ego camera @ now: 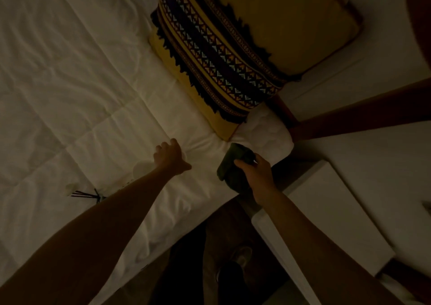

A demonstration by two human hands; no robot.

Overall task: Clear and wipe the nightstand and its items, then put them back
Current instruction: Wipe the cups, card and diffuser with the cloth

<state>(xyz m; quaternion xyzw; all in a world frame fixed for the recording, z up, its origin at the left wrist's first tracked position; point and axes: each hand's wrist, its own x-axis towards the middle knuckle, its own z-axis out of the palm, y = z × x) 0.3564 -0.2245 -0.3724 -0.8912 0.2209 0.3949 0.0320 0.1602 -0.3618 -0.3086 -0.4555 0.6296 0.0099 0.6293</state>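
- The white nightstand point(326, 211) is standing just right of the bed point(70, 83).
- The right hand point(254, 169) is gripping a dark green cloth point(231, 167) at the bed's edge.
- The left hand point(170, 156), fingers curled, is resting on the bed beside a white cup point(142, 168); whether its grip is holding anything cannot be told.
- A patterned pillow point(221, 55) is lying farther up the bed.

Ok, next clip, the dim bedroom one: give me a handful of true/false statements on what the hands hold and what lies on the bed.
1. The right hand grips a dark green folded cloth. True.
2. The left hand holds a spray bottle. False: it is closed around a small white object, mostly hidden by the hand, with a white cup-like item on the sheet beside it.
3. A yellow cushion with a dark patterned woven band lies on the white bed sheet. True.
4. The white nightstand top is crowded with items. False: the part in view looks bare.
5. Thin dark sticks lie on the sheet. True.
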